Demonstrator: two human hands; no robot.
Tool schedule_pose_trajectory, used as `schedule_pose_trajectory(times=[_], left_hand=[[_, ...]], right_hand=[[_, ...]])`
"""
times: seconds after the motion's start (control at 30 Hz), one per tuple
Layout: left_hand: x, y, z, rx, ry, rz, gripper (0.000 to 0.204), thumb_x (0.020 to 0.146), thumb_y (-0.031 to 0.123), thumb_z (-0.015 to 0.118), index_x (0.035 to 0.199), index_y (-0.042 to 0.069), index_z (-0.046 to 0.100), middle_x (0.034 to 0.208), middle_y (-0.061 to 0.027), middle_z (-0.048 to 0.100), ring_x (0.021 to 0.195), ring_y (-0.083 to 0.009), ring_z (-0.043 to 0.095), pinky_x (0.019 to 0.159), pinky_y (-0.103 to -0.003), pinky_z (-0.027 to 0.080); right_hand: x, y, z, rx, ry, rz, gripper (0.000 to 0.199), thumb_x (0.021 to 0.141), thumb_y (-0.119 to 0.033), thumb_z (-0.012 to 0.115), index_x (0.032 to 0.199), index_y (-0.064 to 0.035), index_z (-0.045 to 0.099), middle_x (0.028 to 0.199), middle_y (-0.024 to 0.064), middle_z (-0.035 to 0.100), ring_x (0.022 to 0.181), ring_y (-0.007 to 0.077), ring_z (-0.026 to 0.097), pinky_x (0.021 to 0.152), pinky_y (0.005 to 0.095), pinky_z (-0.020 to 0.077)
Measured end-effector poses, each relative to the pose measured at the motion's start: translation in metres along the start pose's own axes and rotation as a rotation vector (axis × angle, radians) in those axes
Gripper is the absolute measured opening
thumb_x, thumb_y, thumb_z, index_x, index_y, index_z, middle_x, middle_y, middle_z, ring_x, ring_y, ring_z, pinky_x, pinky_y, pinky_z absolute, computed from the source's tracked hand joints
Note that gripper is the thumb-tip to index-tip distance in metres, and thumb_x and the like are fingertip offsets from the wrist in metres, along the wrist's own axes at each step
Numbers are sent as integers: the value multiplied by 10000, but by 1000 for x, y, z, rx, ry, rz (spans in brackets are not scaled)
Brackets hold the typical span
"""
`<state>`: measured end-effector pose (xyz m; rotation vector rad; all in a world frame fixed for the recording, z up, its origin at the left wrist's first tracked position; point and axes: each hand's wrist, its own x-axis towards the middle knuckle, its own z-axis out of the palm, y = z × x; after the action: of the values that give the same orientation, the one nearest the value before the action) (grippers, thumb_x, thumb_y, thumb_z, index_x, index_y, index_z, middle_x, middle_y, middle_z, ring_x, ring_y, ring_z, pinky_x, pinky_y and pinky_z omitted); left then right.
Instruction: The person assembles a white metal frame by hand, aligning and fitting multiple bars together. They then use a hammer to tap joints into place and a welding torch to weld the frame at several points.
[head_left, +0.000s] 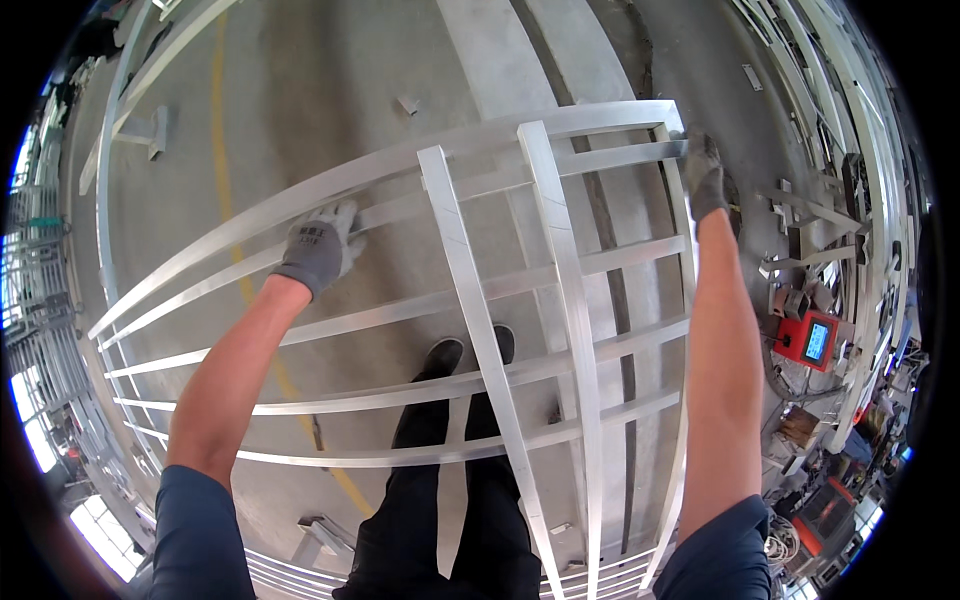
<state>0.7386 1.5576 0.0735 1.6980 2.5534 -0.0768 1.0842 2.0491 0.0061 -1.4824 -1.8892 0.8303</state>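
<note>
1. Metal grid point(474, 300) of pale rectangular bars: spread across middle of picture; long rails crosswise, two crossbars over them right of centre.
2. Left hand point(320, 243), gray-gloved, left of centre: laid over second rail from top, just below top rail; fingers bent, slightly parted. Closure beneath rail hidden; firmness of hold, cannot tell.
3. Right hand point(706, 170), gray-gloved, upper right: just beside grid's right end, near top corner. Fingers foreshortened; opening and grip, cannot tell.
4. Below grid: gray floor point(300, 120), yellow line point(222, 150) down left part, small metal offcut point(408, 104) at upper middle. Dark shoes point(444, 357) visible between bars, near centre.
5. Room: long metal bars point(850, 100) along upper right; red box point(797, 340) with lit screen at right; bright windows point(105, 535) at lower left.
</note>
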Motion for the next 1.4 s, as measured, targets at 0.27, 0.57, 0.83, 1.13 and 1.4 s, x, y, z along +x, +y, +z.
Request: schedule_pose_trajectory(times=[0.27,0.57,0.83,1.13,1.4], left_hand=[[72,62,-3,-299,-336,-187,253,820,187,674,1039,61,661,950,-189,701,878,-401,667,775,-473,530],[84,74,-13,-162,-508,-138,242,874,220,612,1002,25,675,931,-186,725,852,-364,707,743,-470,563],[76,77,-9,-262,-371,-203,249,855,223,650,1000,21,654,863,-196,708,808,-383,695,726,-476,540],[74,82,6,-452,-274,-157,241,815,200,707,967,20,658,776,-190,681,734,-381,681,653,-476,525],[82,130,59,-432,55,-96,161,800,136,633,883,7,682,776,-188,671,743,-314,686,669,-430,529]], right_hand=[[-52,-48,20,408,-41,56,392,1033,-258,578,1356,-37,598,1201,29,648,1019,116,578,916,282,478],[-51,-37,8,198,-38,9,450,1019,-390,498,1362,-113,593,1252,116,622,1132,228,594,1008,341,441],[-36,-25,9,-46,-20,55,505,997,-457,492,1358,-120,596,1293,142,618,1197,295,575,1049,395,406],[-5,6,-16,15,-279,-111,386,1072,-291,501,1380,-66,560,1205,27,601,1017,138,541,911,264,438],[10,20,-46,-11,-266,-112,436,1069,-296,490,1408,-23,515,1285,67,573,1096,176,545,961,287,443]])
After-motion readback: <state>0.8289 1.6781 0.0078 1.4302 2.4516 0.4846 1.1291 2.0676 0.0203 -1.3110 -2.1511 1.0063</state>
